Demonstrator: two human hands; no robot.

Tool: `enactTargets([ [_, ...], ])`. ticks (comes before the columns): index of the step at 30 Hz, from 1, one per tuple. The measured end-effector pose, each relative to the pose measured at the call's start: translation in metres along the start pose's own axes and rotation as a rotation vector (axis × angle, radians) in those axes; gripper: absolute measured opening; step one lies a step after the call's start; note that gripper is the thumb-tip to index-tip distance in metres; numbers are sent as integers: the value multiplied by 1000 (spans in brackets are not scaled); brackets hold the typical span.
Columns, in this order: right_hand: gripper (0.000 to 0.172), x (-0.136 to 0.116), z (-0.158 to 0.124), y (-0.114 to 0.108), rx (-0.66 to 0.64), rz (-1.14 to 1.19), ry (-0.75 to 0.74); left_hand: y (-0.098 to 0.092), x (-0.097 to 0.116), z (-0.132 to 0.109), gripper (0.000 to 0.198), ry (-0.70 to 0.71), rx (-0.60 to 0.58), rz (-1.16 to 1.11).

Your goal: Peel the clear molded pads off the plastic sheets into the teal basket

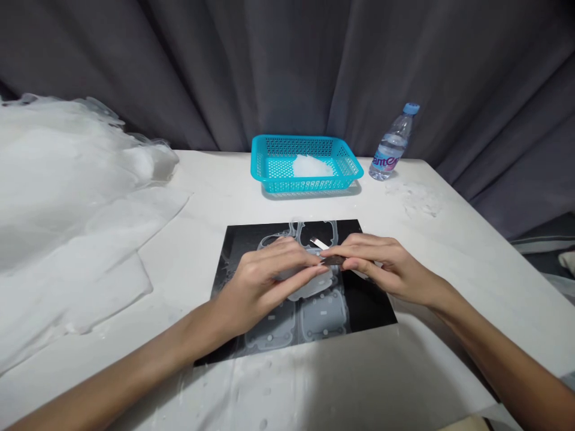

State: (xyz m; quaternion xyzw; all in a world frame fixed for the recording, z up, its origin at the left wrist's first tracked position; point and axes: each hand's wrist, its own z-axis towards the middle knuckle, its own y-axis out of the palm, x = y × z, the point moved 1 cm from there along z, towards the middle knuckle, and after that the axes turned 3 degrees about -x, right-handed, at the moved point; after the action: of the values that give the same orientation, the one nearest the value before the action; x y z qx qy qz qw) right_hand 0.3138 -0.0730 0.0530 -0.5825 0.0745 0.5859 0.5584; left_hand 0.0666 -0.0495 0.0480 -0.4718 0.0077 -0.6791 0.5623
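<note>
Over a black mat (372, 305), my two hands meet almost fingertip to fingertip. My right hand (381, 260) is closed on a small dark-and-white tool (333, 260); its exact kind is unclear, with a white stick-like part jutting up beside the fingers. The fingers of my left hand (274, 275) are pinched at the edge of a translucent plastic sheet (314, 289), close to the tool's dark tip. My hands partly hide this sheet. It has moulded rounded outlines and small holes, and more of it lies flat across the mat.
A turquoise basket (309, 185) at the back holds a white translucent pile (312, 166). Right of it stands a water bottle (390, 146), near some clear scraps (417, 200). A large heap of translucent white sheets (76, 179) covers the table's left side. Grey curtains (287, 72) hang behind.
</note>
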Motion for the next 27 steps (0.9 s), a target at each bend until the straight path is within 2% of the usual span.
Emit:
enactTargets([
  [12, 36, -1, -2, 1, 13, -123, -64, -1, -2, -2, 15, 10, 4, 18],
  [20, 31, -3, 0, 3, 56, -207, -116, -1, -2, -1, 14, 5, 14, 31],
  [27, 27, -2, 1, -2, 127, -199, -81, -1, -4, -1, 16, -43, -25, 7],
])
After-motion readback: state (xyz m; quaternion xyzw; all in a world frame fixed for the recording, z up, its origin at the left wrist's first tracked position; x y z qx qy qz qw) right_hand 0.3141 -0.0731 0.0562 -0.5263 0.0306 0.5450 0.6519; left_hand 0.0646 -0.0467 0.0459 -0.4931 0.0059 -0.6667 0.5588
